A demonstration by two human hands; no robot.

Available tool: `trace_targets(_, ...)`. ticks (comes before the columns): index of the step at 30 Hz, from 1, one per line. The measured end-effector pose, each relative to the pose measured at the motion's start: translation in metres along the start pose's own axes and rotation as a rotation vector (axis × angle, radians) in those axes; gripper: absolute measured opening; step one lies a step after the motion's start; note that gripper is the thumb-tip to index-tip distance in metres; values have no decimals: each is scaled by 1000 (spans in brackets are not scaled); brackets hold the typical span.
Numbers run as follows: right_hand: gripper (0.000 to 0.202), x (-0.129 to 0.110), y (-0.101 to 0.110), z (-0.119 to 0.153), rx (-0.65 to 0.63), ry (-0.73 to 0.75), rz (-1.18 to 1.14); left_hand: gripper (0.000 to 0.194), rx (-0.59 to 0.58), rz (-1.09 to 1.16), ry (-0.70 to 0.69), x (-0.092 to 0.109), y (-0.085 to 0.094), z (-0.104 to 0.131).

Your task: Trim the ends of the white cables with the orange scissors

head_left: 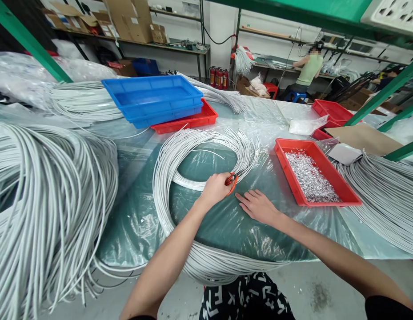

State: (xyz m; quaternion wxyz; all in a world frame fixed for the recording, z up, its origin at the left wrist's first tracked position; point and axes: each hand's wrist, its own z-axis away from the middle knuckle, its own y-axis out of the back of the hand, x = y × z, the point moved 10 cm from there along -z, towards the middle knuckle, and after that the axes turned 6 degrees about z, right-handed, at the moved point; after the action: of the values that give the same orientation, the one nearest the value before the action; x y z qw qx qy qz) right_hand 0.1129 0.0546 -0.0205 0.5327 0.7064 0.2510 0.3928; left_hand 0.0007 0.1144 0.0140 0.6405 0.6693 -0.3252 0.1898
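My left hand [215, 190] is wrapped round the orange handles of a small cutting tool [232, 181], whose tip reaches toward the cable ends at the coil's right side. A large coil of white cables [164, 186] lies on the plastic-covered table and hangs over its front edge. To the right of the tool, my right hand [258, 206] rests palm down on the plastic sheet with its fingers spread, holding nothing. One loose cable end curves inside the coil. Right of my right hand is a red tray [301, 195] with many small shiny metal pieces [309, 175].
Thick cable bundles lie at the left [53, 191] and right [386, 191]. Blue trays [156, 95] sit over a red tray [206, 116] behind the coil. Green frame bars [386, 91] slant across both sides. A person [308, 69] sits at a far bench.
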Motion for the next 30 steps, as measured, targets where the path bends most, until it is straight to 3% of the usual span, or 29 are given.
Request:
trace_targets(12,38,-6,7,23,-21,58,-49,19,-7,-7,-7,3,0,1)
trace_targets(17,36,0,9,23,-14,20,-211,19,-12,-11,-15,3,-1,2)
trace_targets(20,34,17,8,18,-22,-109,-485,18,-10,-13,-16,3,-1,1)
trace_targets(24,42,44,-11,20,-94,-377,-933,18,-12,-14,-8,2,-1,1)
trace_targets(30,47,69,-25,41,-134,-598,-1221,18,-17,-18,3,1,-1,0)
